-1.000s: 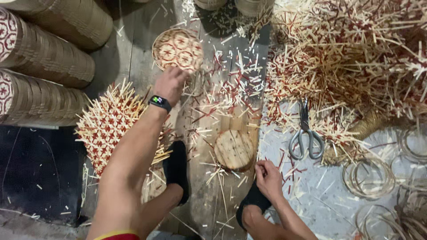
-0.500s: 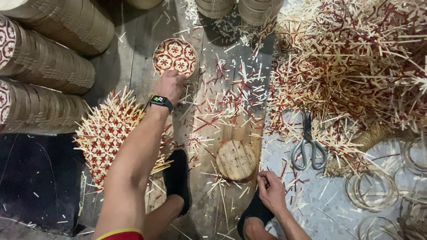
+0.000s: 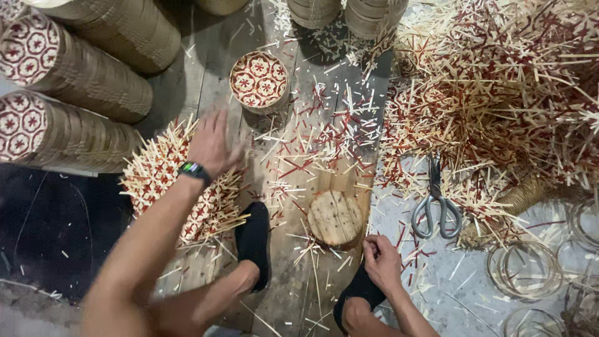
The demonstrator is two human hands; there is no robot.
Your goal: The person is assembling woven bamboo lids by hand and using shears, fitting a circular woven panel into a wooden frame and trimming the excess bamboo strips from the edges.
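Plank floor: woven mat [image 3: 181, 187] flat under left hand [image 3: 212, 143].

No packages, labels or signs, seemingly.

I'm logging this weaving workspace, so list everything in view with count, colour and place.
Round woven lid: one, red and cream, top centre.
Untrimmed woven mat: one, red and cream, under the left hand.
Stacked basket rolls: several, tan, upper left.
Wooden block: one, brown, centre.
Scissors: one pair, silver, right of centre.
Strip offcuts: heap, red and cream, upper right.
Rings: several, pale, lower right.
Black shoes: two, bottom centre.
Left hand: over the mat, wristband on.
Right hand: on the floor beside the block.
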